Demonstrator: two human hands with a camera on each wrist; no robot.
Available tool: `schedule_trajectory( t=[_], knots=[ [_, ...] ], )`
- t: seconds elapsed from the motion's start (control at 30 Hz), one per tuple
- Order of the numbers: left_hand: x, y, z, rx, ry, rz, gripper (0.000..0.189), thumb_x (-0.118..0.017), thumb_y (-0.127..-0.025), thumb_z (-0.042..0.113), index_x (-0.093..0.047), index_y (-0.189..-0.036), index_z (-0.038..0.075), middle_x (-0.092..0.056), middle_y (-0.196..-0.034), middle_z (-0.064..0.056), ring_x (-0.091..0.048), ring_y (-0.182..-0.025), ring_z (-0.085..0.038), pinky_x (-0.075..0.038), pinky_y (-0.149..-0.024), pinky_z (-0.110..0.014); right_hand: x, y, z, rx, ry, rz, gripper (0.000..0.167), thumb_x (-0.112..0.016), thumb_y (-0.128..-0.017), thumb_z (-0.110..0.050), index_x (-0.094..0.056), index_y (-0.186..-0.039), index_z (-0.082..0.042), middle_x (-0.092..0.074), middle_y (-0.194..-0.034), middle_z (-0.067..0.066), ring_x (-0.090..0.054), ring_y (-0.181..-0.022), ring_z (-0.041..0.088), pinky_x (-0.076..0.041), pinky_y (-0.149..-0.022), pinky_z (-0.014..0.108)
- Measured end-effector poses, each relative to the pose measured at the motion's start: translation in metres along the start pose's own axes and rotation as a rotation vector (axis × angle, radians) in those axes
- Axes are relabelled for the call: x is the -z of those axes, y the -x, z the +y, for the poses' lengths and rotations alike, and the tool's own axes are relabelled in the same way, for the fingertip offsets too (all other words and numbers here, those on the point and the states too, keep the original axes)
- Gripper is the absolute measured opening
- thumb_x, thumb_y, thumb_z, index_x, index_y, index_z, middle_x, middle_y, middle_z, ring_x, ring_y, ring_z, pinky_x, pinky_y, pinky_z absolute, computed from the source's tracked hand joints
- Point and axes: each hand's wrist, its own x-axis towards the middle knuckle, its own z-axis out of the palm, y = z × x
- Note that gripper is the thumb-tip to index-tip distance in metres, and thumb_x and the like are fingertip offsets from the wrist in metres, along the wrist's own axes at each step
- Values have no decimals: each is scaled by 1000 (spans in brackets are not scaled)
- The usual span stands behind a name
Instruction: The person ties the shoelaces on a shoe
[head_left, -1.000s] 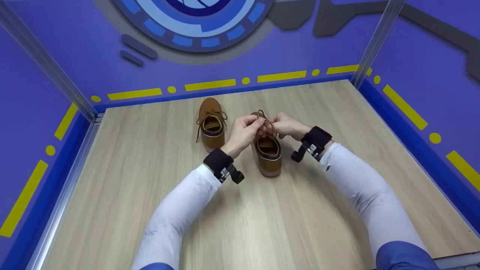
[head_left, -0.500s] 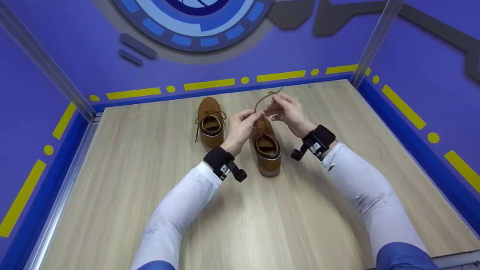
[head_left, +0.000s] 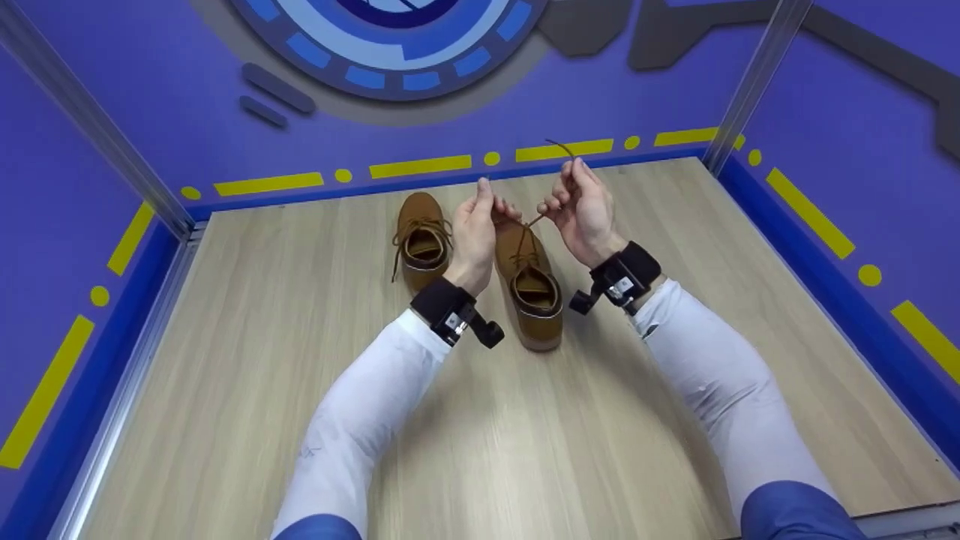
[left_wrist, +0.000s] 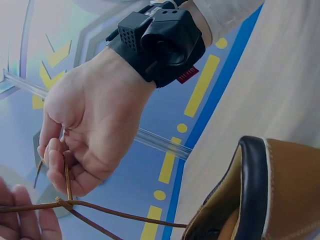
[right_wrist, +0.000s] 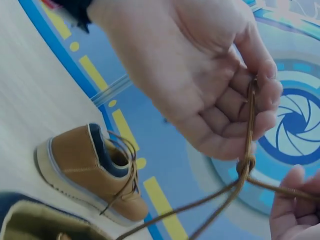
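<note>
Both hands hold the brown shoelace (head_left: 535, 222) of the right-hand tan shoe (head_left: 543, 330), above its toe. My left hand (head_left: 474, 236) grips one side of the lace, its thumb pointing up; in the right wrist view the lace runs through its curled fingers. Opposite it, my right hand (head_left: 589, 217) pinches the other side between thumb and fingers, and a loose end sticks out above. Between the hands the strands cross in a small knot (right_wrist: 245, 168), with two strands running down from it to the shoe. The shoe stands on the table, its heel toward me.
Left of it stands a second tan shoe (head_left: 418, 212), its lace tied in a bow. Both shoes stand on a wooden tabletop (head_left: 262, 360). Blue panels with yellow marks (head_left: 270, 187) enclose the back and sides.
The hands, close together over the shoe a second ago, have risen and moved apart. The right hand has drawn its lace upward, and the strands are stretched between the hands.
</note>
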Motion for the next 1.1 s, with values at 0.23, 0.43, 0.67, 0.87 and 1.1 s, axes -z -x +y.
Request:
schedule_trajectory(
  t=[0.23,0.43,0.67,0.87,1.1],
  knots=[
    [-3,-3,2,-12,82,-23,52,-37,-115,35,-45,-68,14,-44,-62,3,-49,-59,-14,-53,-66,-29,-3,3,-4,-8,-71,-35,42,-25,-117,-34,-42,-83,-16,-22,-62,-5,-17,-49,10,-14,-50,26],
    [-2,-5,3,-36,69,-58,56,-37,-115,34,-34,-62,16,-30,-57,5,-31,-52,-13,-41,-56,-27,0,5,-8,10,-57,-43,43,-25,-116,-31,-37,-78,-17,-17,-60,-6,-9,-48,9,-5,-49,27],
    [2,-7,-1,-75,66,-92,59,-34,-115,32,-28,-58,19,-21,-54,7,-19,-47,-9,-24,-48,-24,2,5,-9,23,1,-30,43,-25,-115,-29,-32,-73,-20,-17,-56,-8,-7,-48,8,-4,-47,28],
    [5,-10,-4,-48,113,-46,59,-34,-115,33,-25,-58,19,-19,-53,8,-13,-46,-9,-14,-46,-24,7,4,-10,35,13,-8,44,-26,-114,-28,-27,-71,-21,-14,-57,-8,-6,-48,8,-3,-48,28],
    [8,-15,-5,-4,202,37,57,-33,-114,28,-23,-59,19,-15,-55,7,-10,-46,-8,-11,-43,-24,13,4,-11,48,22,23,45,-26,-112,-26,-20,-68,-23,-13,-56,-8,-7,-48,7,-4,-48,27]
  ],
)
